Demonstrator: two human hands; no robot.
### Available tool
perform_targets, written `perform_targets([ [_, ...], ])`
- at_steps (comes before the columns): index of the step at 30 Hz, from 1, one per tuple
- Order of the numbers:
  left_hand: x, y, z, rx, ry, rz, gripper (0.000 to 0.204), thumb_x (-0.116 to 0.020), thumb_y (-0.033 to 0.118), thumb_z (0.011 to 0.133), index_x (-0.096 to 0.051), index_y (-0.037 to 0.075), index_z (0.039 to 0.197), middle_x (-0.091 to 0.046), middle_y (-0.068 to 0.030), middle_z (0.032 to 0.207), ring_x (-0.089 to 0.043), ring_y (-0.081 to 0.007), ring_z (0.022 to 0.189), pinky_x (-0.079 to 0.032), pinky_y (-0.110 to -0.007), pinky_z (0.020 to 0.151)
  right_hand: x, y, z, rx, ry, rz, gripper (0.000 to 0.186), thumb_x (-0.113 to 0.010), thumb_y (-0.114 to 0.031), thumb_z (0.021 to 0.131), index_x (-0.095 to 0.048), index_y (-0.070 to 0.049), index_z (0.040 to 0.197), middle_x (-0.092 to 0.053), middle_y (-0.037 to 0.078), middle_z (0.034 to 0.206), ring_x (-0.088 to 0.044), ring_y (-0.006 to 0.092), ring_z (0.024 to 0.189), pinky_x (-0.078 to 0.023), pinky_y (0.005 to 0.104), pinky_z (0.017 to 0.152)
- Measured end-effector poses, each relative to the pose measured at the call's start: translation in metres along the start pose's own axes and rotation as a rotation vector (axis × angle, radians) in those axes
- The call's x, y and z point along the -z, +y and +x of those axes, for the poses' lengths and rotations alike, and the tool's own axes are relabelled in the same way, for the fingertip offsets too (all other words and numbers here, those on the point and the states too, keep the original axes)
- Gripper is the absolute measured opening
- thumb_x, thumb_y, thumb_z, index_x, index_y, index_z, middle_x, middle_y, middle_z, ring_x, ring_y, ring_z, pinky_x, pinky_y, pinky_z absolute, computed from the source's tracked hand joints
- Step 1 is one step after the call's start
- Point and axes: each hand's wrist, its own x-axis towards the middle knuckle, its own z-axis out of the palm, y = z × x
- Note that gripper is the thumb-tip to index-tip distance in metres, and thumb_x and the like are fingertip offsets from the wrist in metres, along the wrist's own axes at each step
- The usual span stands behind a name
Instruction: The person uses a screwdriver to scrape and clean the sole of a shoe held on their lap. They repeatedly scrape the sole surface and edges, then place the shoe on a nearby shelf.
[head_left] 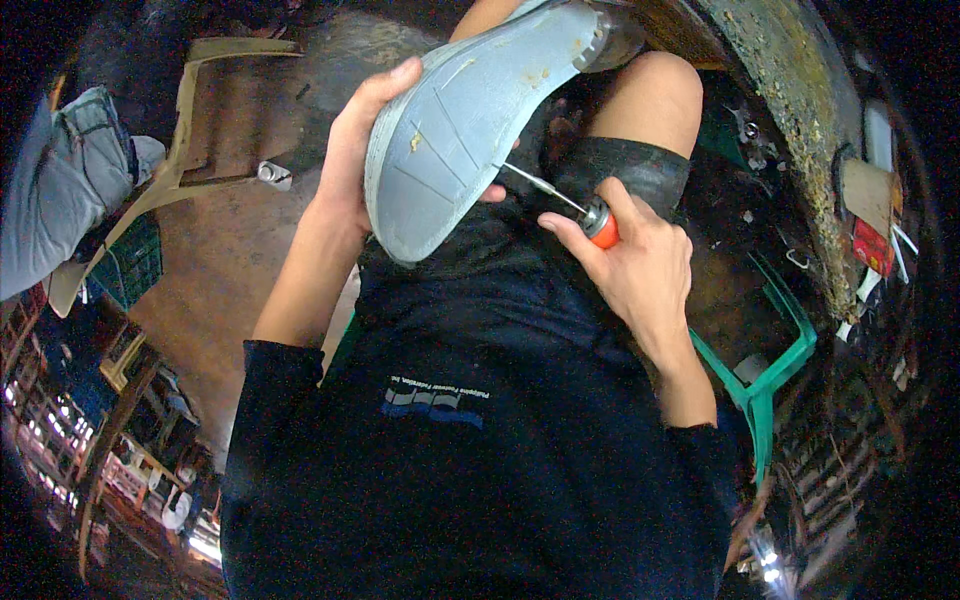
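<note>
On the left, the left hand point(348, 165) is gripping a gray shoe sole point(450, 140), fingers curling beneath. The sole is tilting beyond the dark shirt point(480, 480). On the right, the right hand point(645, 255) is grasping an orange-handled, thin metal tool point(540, 184), whose tip is meeting the sole's right edge.
</note>
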Motion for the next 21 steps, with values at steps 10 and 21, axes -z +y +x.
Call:
perform_targets([
  [10, -0.004, -0.023, -0.022, -0.19, 0.024, 0.216, 0.096, -0.054, 0.065, 0.105, -0.034, -0.002, 0.171, -0.056, -0.0329, 0.159, -0.065, -0.0556, 0.134, -0.061, -0.064, 0.108, -0.023, -0.008, -0.007, -0.127, -0.012, 0.101, 0.069, -0.076, -0.077, 0.092, -0.068, -0.008, 0.103, -0.076, 0.024, 0.08, -0.076, 0.0466, 0.068, -0.06, 0.0569, 0.058],
  [21, 0.007, -0.058, -0.013, -0.372, -0.113, 0.087, 0.106, -0.051, 0.075, 0.099, -0.031, 0.002, 0.173, -0.055, -0.0344, 0.16, -0.065, -0.0552, 0.135, -0.055, -0.062, 0.116, -0.027, -0.006, -0.014, -0.023, 0.051, 0.066, 0.07, -0.073, -0.077, 0.093, -0.067, -0.008, 0.102, -0.074, 0.021, 0.076, -0.076, 0.0442, 0.065, -0.06, 0.0544, 0.053],
])
